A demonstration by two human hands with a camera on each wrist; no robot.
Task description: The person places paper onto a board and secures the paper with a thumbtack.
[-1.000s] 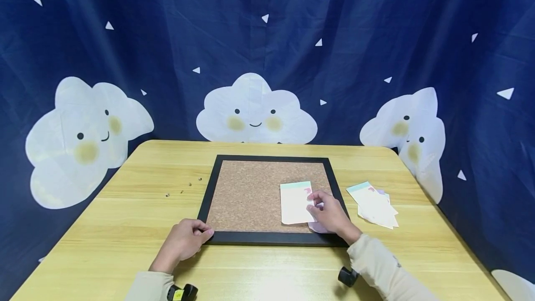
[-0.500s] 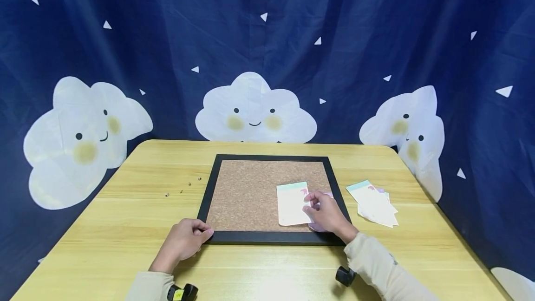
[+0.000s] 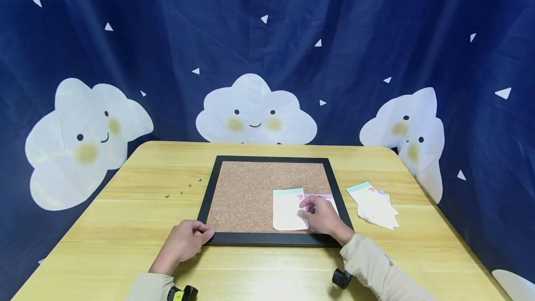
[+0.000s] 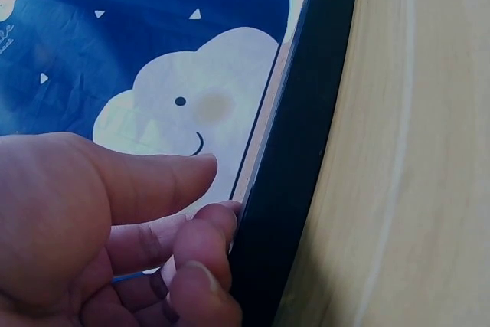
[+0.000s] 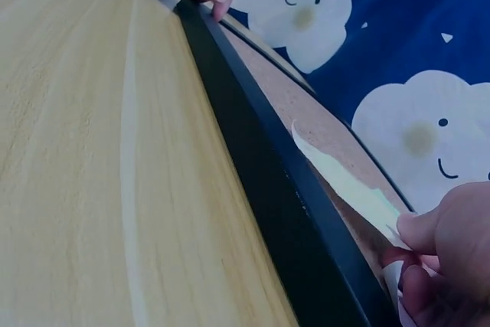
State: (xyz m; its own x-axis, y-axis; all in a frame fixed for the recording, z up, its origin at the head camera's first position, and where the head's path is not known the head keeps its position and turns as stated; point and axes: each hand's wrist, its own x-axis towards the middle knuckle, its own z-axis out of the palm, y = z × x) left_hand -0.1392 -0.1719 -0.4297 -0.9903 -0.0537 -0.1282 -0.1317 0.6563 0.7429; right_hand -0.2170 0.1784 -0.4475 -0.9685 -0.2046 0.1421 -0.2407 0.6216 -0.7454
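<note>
Right hand (image 3: 321,215) pinching a green-topped sheet (image 3: 286,210) over the cork board (image 3: 246,189), just right of centre, low in the picture.
The left hand (image 3: 184,243), loosely curled, touches the board's lower-left corner. One purple-topped sheet (image 3: 322,196) already lies on the board; the sheet pile (image 3: 377,209) at right and tiny loose pieces (image 3: 167,195) at left seem left over.

Navy is shown across the curtain (image 3: 234,41), dotted with white triangles (image 3: 264,19) and printed with white, yellow-cheeked clouds (image 3: 256,101) — and now the table (image 3: 104,226), streaked in yellow wood grain! The board (image 3: 244,199), speckled brown, is bordered by a black frame (image 3: 271,239) — the white note (image 3: 287,210) is banded mint and marked pink, a second note (image 3: 322,196) topped in lilac.
</note>
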